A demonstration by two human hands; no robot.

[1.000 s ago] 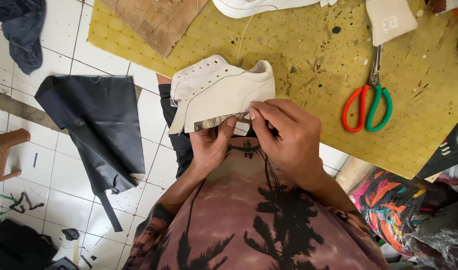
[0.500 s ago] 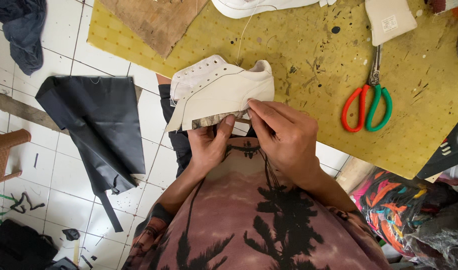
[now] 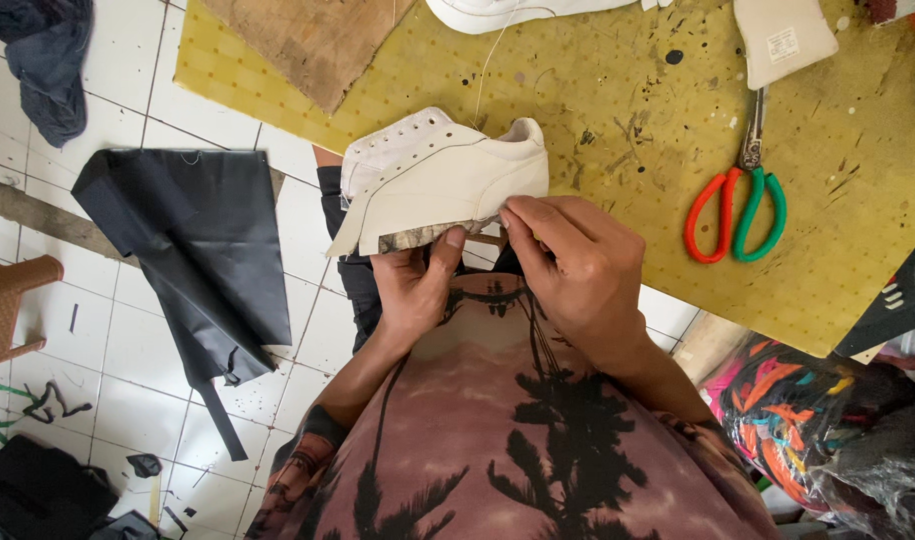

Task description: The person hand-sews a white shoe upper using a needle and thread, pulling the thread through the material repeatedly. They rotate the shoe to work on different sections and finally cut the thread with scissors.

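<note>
White leather makes up the shoe upper (image 3: 443,185), which sits in the middle of the frame, just over the near edge of the yellow work board (image 3: 618,130). The left hand (image 3: 413,285) holds it from below, thumb pressed up on the bottom edge where a grey patterned lining shows. The right hand (image 3: 578,265) pinches the heel end of that same edge tight between thumb and fingers, so both hands are closed on the shoe. A thin thread (image 3: 485,65) runs from the upper toward the top of the frame, where part of another white shoe (image 3: 508,12) lies. What could go wrong: the pinch at the heel end is small, so the soft edge could slip out and spring back flat. If the hands pull too hard, the leather could wrinkle or the lining could tear. The loose thread could catch on a finger and tug the shoe sideways. The shoe hangs partly past the board, over the tiled floor (image 3: 108,380), so a slip could drop it there, near the black cloth (image 3: 193,240). The red and green scissors (image 3: 738,195) lie to the right, well apart from the hands
</note>
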